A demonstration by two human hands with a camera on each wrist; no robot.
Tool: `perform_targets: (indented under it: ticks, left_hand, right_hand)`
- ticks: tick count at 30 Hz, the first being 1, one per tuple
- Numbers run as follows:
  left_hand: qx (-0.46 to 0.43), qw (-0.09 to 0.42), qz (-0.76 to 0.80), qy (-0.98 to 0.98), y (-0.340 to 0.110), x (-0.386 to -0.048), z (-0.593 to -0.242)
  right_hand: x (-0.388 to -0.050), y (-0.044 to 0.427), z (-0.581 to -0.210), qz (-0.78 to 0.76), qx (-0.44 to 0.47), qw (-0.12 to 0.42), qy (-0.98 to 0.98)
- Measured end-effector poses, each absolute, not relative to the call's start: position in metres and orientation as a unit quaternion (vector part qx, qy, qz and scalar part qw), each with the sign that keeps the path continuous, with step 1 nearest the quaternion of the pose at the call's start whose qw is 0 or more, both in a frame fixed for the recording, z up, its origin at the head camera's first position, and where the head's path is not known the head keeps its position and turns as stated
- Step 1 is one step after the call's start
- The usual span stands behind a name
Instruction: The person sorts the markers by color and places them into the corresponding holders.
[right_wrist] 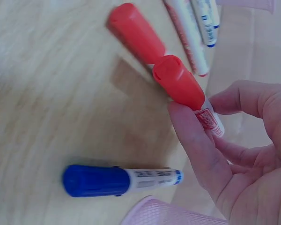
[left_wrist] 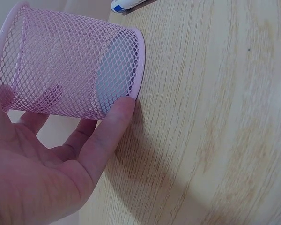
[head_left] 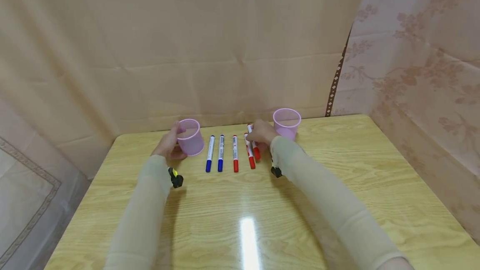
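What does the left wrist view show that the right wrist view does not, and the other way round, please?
Only the left wrist view shows the left hand, which holds a pink mesh cup with one fingertip at its base rim.

Only the right wrist view shows the right hand pinching a red-capped marker, another red-capped one beside it, and a blue-capped marker lying near a cup that is cut off by the bottom edge.

Both show the wood-grain table, pink mesh, and part of a white-and-blue marker.
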State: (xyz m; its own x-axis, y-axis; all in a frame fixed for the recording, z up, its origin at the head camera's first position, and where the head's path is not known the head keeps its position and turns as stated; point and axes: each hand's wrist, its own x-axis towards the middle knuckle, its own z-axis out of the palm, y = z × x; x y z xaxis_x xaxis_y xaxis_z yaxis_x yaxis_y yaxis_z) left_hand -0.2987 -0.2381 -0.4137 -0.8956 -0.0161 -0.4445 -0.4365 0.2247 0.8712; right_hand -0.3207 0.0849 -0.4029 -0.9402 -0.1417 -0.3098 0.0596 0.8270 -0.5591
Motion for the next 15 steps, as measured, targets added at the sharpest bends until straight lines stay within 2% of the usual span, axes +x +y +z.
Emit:
perform_targets:
  ticks: [15]
  left_hand:
    - [-0.164, 0.175, 0.609, 0.756, -0.241, -0.301, -0.415]
  right_hand:
    - [-0.313, 0.066, -0.378, -0.404, -0.025, 0.208, 0.891]
